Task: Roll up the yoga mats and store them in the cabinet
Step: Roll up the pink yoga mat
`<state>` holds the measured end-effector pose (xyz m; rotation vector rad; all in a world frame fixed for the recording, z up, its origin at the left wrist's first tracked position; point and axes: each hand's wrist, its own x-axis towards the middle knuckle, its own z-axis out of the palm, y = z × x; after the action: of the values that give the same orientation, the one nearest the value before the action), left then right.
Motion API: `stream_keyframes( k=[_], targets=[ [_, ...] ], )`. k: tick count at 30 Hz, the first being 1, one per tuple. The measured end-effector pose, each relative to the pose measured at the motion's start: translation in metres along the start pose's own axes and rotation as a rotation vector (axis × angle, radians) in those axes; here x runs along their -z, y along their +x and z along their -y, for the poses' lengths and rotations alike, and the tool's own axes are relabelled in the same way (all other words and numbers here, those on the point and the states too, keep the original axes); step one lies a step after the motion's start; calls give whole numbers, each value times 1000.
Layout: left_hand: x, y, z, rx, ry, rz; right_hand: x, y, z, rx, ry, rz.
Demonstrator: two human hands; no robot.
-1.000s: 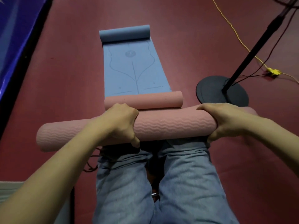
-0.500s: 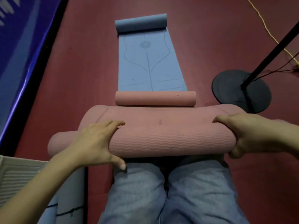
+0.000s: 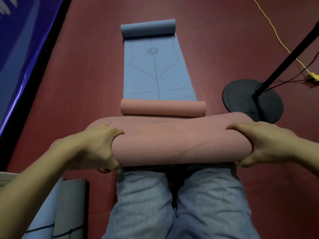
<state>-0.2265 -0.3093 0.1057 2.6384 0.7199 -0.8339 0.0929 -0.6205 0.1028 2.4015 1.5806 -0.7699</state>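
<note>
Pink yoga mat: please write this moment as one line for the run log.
stage: rolling | pink mat roll: above knees | left hand: grips left end | right hand: grips right end | blue mat: mostly unrolled on floor

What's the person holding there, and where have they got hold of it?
A pink yoga mat roll: the left hand grips its left end, the right hand its right end.

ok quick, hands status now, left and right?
Left hand: curled round the left end of the ribbed pink foam yoga mat roll, gripping it.
Right hand: gripping the same roll's right end.
</note>
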Motion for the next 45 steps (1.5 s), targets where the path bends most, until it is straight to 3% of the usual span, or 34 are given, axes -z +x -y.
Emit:
stream_keyframes(
  k=[5, 10, 15, 19, 24, 29, 32, 35, 38, 45],
  targets=[
    [3, 7, -5, 9, -15, 13, -23, -10, -4, 8, -73, -129],
    [-10, -8, -14, 25, -41, -73, -3, 7, -2, -8, -142, -33],
    [-41, -19, -11, 13, 123, -348, 12, 28, -1, -47, -78, 102],
    [-55, -18, -10, 18, 159, -358, 12, 32, -1, -73, -61, 110],
    [-38, -15, -11, 16, 213, -319, 0, 16, 1, -56, -63, -28],
    [-11, -1, -19, 16, 244, -212, -38, 0, 5, 10, -121, -424],
    [-6, 3, -18, 20, 239, -198, -47, -2, 8, -10, -116, -487],
    [-10, 1, -21, 54, 216, -206, -39, 1, 9, -39, -120, -444],
    [-21, -5, -25, 106, 143, -241, -19, 9, 13, -81, -133, -288],
    [-54, -8, -19, 78, 68, -493, 17, 37, 10, -82, -114, -34]
  ],
)
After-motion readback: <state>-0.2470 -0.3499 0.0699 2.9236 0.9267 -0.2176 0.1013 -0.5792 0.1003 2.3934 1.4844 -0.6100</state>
